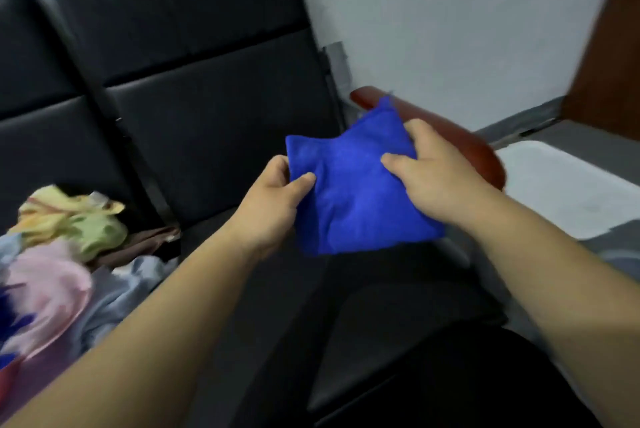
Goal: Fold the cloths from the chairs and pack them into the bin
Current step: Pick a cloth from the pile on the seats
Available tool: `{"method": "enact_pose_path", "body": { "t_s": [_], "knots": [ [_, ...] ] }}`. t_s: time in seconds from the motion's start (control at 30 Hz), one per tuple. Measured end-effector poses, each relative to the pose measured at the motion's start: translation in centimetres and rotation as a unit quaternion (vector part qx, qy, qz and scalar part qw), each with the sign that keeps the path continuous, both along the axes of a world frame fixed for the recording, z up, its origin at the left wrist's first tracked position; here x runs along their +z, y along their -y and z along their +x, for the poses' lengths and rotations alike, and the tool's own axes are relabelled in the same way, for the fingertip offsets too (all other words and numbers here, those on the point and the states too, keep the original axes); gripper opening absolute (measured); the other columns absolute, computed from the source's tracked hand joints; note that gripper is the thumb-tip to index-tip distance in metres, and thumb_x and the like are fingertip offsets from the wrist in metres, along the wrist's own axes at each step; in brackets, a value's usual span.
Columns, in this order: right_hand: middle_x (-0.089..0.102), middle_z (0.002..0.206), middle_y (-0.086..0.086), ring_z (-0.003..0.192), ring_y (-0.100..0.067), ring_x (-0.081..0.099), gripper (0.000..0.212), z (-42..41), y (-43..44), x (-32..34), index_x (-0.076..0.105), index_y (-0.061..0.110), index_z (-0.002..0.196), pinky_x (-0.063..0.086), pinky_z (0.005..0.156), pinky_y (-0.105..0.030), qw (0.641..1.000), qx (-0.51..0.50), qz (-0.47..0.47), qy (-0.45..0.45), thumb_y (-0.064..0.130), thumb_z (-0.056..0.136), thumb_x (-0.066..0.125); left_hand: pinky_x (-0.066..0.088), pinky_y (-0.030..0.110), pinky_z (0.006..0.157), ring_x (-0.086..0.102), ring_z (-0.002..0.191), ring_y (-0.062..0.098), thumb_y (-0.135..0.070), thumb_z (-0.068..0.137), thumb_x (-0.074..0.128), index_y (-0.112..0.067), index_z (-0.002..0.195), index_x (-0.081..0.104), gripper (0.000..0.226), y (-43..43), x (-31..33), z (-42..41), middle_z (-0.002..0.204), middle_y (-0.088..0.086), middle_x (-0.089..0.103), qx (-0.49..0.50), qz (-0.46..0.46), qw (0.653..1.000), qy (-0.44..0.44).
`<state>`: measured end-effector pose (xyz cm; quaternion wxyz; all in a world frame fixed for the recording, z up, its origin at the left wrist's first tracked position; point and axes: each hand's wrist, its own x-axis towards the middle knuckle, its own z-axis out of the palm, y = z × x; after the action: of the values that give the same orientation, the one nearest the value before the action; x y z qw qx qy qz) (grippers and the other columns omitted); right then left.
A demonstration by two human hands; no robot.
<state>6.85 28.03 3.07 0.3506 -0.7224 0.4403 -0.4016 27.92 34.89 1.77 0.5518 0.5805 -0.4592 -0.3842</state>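
Observation:
A folded bright blue cloth [353,199] hangs in the air above the black chair seat [221,150]. My left hand [277,195] pinches its left edge with thumb on top. My right hand [436,167] grips its right side, thumb pressed on the upper face. A heap of loose cloths [65,247] in yellow, green, pink and pale blue lies on the seat at the left. A white bin [568,185] stands on the floor at the right, beyond the armrest.
Black padded chair backs [180,29] line the grey wall. A reddish-brown wooden armrest [474,143] runs just behind the blue cloth. A brown door [609,46] is at the far right. My dark trouser legs fill the lower middle.

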Motion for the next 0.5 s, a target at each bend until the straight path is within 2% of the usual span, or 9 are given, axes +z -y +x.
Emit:
{"method": "enact_pose_path", "body": {
  "t_s": [0.07,0.17,0.27,0.33,0.4,0.47,0.5],
  "knots": [
    [0.061,0.093,0.014,0.081,-0.006,0.056,0.012,-5.5,-0.5,-1.5,0.055,0.020,0.105,0.036,0.070,-0.027,0.995,-0.090,-0.007,0.043,0.021,0.097,0.063,0.053,0.054,0.096,0.067,0.098,0.023,-0.016,0.095,0.062,-0.012,0.107,0.056,0.014,1.9,0.4,-5.0,0.104,0.006,0.070,-0.076,0.009,0.997,0.014],
    [0.062,0.091,0.008,0.081,-0.007,0.058,0.008,-13.1,-1.9,-5.3,0.054,0.018,0.098,0.043,0.067,-0.019,0.972,-0.208,0.036,0.099,0.018,0.098,0.062,0.056,0.049,0.093,0.070,0.096,0.021,-0.010,0.099,0.059,-0.004,0.117,0.055,0.019,4.2,-0.6,-12.5,0.106,0.008,0.072,-0.173,0.024,0.983,0.054],
    [0.065,0.094,0.002,0.088,-0.020,0.063,0.010,-20.1,-3.6,-10.4,0.053,0.020,0.094,0.049,0.075,-0.035,0.936,-0.307,0.116,0.129,0.019,0.099,0.062,0.058,0.049,0.082,0.072,0.094,0.026,-0.028,0.085,0.063,-0.013,0.112,0.057,0.032,6.2,-3.3,-20.2,0.106,0.011,0.073,-0.261,0.067,0.950,0.156],
    [0.062,0.092,0.001,0.087,-0.024,0.060,0.010,-23.6,-4.9,-13.7,0.052,0.018,0.095,0.044,0.072,-0.036,0.914,-0.352,0.165,0.114,0.019,0.100,0.060,0.060,0.054,0.080,0.073,0.091,0.029,-0.035,0.080,0.062,-0.020,0.103,0.059,0.028,7.3,-5.7,-24.6,0.099,0.007,0.074,-0.290,0.102,0.922,0.235],
    [0.059,0.095,0.002,0.085,-0.022,0.057,0.008,-26.6,-6.5,-16.8,0.051,0.015,0.103,0.039,0.071,-0.035,0.890,-0.390,0.218,0.088,0.019,0.100,0.058,0.060,0.054,0.082,0.073,0.091,0.030,-0.027,0.085,0.067,-0.017,0.100,0.061,0.019,8.6,-9.0,-28.7,0.097,0.009,0.074,-0.317,0.139,0.899,0.268],
    [0.057,0.096,0.005,0.082,-0.012,0.055,0.011,-28.2,-7.7,-19.4,0.050,0.016,0.109,0.038,0.066,-0.032,0.870,-0.414,0.253,0.083,0.017,0.101,0.057,0.060,0.046,0.082,0.071,0.091,0.029,-0.019,0.090,0.068,-0.012,0.099,0.061,0.013,9.7,-12.0,-31.6,0.096,0.010,0.072,-0.333,0.174,0.875,0.307],
    [0.057,0.095,0.005,0.080,-0.008,0.054,0.011,-28.7,-8.1,-20.7,0.049,0.015,0.109,0.038,0.063,-0.030,0.862,-0.422,0.270,0.081,0.017,0.101,0.057,0.060,0.041,0.077,0.069,0.088,0.027,-0.018,0.091,0.067,-0.010,0.099,0.061,0.013,10.1,-13.3,-32.8,0.094,0.009,0.070,-0.344,0.188,0.858,0.330]
  ]
}}
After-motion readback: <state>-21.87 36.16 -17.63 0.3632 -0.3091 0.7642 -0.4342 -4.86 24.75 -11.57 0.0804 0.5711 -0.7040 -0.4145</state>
